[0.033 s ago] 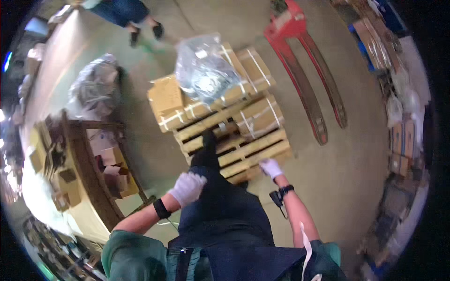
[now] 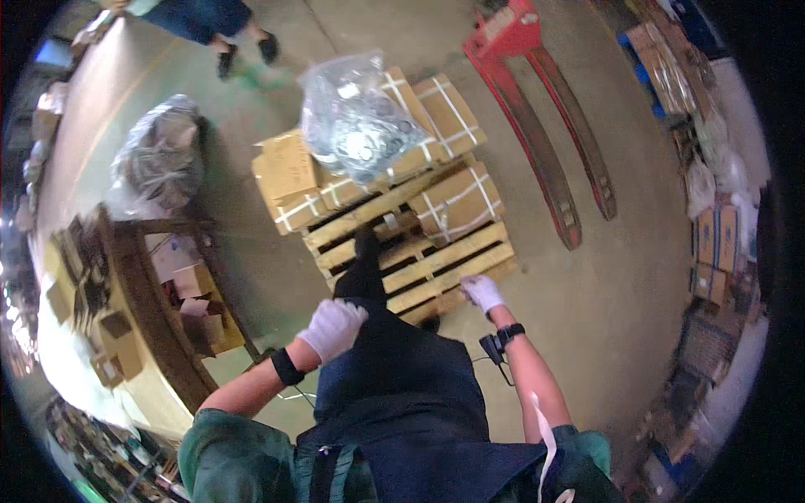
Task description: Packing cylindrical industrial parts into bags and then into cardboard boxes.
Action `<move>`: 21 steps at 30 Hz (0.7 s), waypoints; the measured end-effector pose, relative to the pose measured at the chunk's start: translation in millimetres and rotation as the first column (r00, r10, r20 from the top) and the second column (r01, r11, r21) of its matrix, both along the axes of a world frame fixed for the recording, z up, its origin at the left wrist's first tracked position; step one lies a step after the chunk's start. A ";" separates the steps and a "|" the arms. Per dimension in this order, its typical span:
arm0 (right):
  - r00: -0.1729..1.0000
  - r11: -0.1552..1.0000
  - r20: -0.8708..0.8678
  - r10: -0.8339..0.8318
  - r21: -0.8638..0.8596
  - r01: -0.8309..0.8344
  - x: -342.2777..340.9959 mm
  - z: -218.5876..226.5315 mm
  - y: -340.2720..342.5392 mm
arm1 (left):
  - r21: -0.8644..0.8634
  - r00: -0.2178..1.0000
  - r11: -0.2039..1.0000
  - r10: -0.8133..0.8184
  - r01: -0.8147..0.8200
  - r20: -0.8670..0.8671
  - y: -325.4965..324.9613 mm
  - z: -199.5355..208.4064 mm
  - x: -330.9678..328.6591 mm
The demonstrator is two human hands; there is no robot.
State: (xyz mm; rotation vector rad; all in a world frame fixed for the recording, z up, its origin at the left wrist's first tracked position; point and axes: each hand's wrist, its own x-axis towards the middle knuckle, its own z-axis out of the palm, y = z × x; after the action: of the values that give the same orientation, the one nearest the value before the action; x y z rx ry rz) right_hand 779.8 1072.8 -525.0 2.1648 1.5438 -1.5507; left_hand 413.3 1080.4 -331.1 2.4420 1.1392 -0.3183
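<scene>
My left hand [image 2: 334, 328], in a white glove, is held over my left thigh with its fingers curled in; nothing shows in it. Out to the right, my right hand [image 2: 483, 294], also gloved, hangs over the near right corner of a wooden pallet [image 2: 453, 275]. Its fingers are loosely bent and partly apart, holding nothing visible. One dark-clad leg [image 2: 362, 272] reaches forward over the pallet. Strapped cardboard boxes [image 2: 457, 201] lie on the pallet's far part, with a clear plastic bag [image 2: 356, 126] of shiny contents on top. Beside that bag sits a small carton [image 2: 290, 164].
A red pallet jack [image 2: 524, 109] stands at the far right. A plastic-wrapped bundle [image 2: 159, 155] lies on the floor at left, beyond a wooden bench [image 2: 155, 310] with cartons. Another person's legs [image 2: 243, 42] show at the far left. Stacked goods [image 2: 713, 243] line the right side.
The view has shifted slightly, so the pallet, bag and jack sit a little further left and up. Both hands keep nearly the same pose.
</scene>
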 end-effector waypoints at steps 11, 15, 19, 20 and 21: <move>0.937 0.999 0.345 0.049 -0.010 -0.049 -13.9 -171.2 142.7 | -0.098 0.975 0.972 0.217 -0.212 0.044 142.8 -184.5 82.4; 0.757 0.944 0.646 0.099 0.180 -0.277 -46.4 -227.2 148.5 | -0.215 0.960 0.936 0.278 -0.278 -0.029 121.5 -231.3 104.4; 0.814 0.873 0.565 0.135 0.321 -0.368 -41.0 -257.5 131.6 | -0.373 0.970 0.900 0.244 -0.226 0.001 104.6 -264.4 136.5; 0.808 0.867 0.563 0.176 0.300 -0.398 -36.3 -261.1 131.6 | -0.391 0.975 0.893 0.215 -0.221 -0.060 104.0 -271.8 144.3; 0.810 0.874 0.563 0.166 0.296 -0.385 -25.4 -261.4 129.4 | -0.395 0.978 0.895 0.199 -0.207 -0.060 105.5 -279.8 152.7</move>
State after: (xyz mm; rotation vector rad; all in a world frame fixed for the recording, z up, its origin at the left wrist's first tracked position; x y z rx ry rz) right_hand 754.5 1202.2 -786.4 2.1371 1.9639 -0.5086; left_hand 565.9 1185.9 -610.9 1.9506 1.1911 -0.4594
